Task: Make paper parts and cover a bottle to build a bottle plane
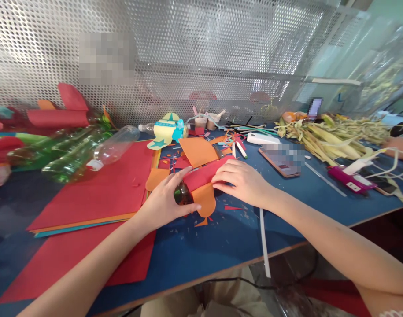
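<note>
Bottles: one green plastic bottle wrapped in red paper [201, 175], one yellow star-decorated bottle [164, 134], one clear white-capped plastic bottle [117, 145], at least two bare green plastic bottles [67, 158]. Two small brown-filled cups [213, 122]. Two white markers [241, 149]. One magenta power strip [349, 178].

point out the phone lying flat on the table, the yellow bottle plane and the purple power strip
smartphone [274, 162], head view, on its screen
yellow bottle plane [162, 134], head view, on its paper body
purple power strip [347, 180], head view, on its casing
</note>
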The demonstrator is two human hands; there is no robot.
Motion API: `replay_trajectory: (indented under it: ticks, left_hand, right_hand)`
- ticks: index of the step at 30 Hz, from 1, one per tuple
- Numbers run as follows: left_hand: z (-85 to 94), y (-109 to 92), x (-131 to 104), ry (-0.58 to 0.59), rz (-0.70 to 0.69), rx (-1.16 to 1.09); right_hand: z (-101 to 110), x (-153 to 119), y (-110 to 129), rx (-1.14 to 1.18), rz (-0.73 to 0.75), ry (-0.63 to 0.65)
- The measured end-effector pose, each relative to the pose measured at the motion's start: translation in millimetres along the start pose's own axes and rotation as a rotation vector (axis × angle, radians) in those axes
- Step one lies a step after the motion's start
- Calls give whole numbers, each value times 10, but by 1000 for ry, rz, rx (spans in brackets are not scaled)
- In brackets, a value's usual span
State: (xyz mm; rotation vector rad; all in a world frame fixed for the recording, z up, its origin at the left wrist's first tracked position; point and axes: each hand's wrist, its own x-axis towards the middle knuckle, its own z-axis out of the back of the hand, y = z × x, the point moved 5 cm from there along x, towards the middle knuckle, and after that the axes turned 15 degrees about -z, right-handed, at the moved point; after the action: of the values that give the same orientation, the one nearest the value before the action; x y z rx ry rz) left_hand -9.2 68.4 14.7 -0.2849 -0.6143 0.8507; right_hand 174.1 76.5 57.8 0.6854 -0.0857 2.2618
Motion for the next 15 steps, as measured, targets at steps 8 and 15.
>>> replay_trajectory:
  ticks: [8,15]
  left_hand:
    - [49,101,-28,18,96,-58]
    - [92,165,-49,48,81,-230]
  right_hand:
    - [191,-154,-264,-27,-321,-29]
    - [33,-156,-448,-44,-481,266]
